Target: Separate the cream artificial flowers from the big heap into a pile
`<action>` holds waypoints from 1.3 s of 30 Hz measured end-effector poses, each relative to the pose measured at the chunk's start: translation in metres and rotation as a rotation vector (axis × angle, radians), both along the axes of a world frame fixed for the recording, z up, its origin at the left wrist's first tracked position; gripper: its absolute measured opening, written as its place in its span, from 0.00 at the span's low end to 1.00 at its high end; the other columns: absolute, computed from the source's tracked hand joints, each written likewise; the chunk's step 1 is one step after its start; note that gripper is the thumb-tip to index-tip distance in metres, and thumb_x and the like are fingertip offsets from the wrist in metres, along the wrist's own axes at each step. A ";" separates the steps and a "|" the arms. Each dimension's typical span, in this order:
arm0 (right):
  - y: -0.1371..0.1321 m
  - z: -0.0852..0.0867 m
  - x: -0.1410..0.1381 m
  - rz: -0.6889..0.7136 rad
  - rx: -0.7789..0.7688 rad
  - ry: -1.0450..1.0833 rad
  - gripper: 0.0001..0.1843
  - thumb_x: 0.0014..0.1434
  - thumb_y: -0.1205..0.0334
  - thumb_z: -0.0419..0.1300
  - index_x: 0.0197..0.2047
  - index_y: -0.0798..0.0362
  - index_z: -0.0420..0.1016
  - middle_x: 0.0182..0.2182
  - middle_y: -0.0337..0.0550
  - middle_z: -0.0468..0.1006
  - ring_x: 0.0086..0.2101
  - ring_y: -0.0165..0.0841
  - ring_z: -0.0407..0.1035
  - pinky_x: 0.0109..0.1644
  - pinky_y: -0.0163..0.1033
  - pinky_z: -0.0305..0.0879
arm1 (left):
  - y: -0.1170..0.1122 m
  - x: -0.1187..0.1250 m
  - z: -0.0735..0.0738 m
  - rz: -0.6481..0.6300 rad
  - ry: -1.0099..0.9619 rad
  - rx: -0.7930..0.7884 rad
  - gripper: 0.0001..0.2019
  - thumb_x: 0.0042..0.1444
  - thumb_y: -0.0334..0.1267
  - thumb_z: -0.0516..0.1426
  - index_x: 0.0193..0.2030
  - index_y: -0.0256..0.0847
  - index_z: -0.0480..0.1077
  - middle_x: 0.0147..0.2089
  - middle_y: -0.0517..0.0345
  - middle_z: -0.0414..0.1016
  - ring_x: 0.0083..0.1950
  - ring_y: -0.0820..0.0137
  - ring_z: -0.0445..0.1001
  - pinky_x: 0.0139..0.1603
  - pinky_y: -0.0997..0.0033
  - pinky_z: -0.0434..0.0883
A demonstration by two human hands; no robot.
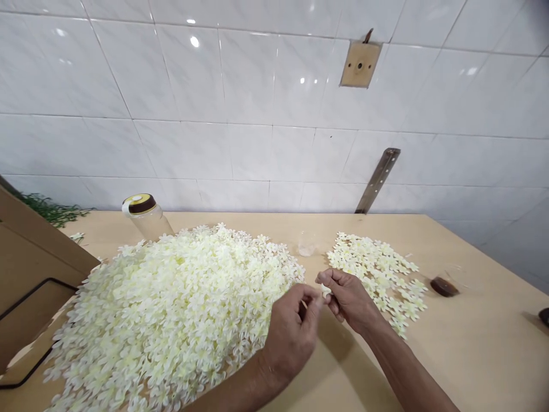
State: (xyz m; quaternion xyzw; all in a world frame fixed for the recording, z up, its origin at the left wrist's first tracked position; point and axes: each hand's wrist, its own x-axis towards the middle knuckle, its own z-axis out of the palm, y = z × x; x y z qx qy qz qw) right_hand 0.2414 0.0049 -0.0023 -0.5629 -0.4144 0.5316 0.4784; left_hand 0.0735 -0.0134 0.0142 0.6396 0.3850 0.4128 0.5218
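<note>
My left hand (291, 332) and my right hand (349, 297) meet above the table, fingers pinched together on one small white artificial flower (326, 290) held between them. A big heap of the same cream-white flowers (171, 315) lies to the left, under and beside my left hand. A smaller, flatter spread of flowers (377, 269) lies just right of my right hand.
The light wooden table (472, 355) meets a white tiled wall. A plastic jar with a brown lid (146, 214) stands behind the heap. A small clear cup (306, 245) sits between the piles. A cardboard box (30, 274) is at left, a small brown object (444, 286) at right.
</note>
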 end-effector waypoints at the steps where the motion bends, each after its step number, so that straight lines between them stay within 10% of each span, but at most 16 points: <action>1: -0.001 0.000 -0.003 0.006 0.010 -0.008 0.25 0.50 0.37 0.67 0.29 0.52 0.72 0.15 0.33 0.72 0.13 0.24 0.59 0.13 0.29 0.52 | 0.006 -0.002 0.000 0.065 0.011 0.004 0.11 0.62 0.44 0.55 0.44 0.39 0.72 0.31 0.58 0.72 0.23 0.77 0.63 0.25 0.77 0.61; 18: -0.008 -0.002 -0.020 0.006 0.128 -0.066 0.27 0.61 0.34 0.54 0.38 0.51 0.74 0.22 0.39 0.74 0.17 0.30 0.66 0.16 0.34 0.63 | 0.031 -0.004 -0.010 0.056 -0.119 -0.345 0.14 0.54 0.47 0.61 0.31 0.36 0.73 0.17 0.62 0.68 0.17 0.76 0.64 0.18 0.77 0.64; 26: -0.012 0.004 -0.013 0.065 0.525 -0.498 0.23 0.62 0.53 0.63 0.59 0.43 0.75 0.57 0.47 0.75 0.49 0.43 0.73 0.41 0.42 0.79 | 0.036 -0.005 -0.012 0.107 -0.225 -0.489 0.12 0.52 0.44 0.61 0.29 0.35 0.71 0.17 0.61 0.67 0.17 0.75 0.64 0.17 0.77 0.60; 39: -0.008 0.002 -0.003 -0.052 0.270 -0.374 0.18 0.55 0.45 0.67 0.39 0.51 0.83 0.21 0.41 0.78 0.23 0.34 0.74 0.30 0.38 0.73 | 0.034 -0.006 -0.011 0.063 -0.117 -0.312 0.12 0.59 0.44 0.56 0.36 0.36 0.73 0.20 0.62 0.69 0.16 0.75 0.65 0.17 0.77 0.64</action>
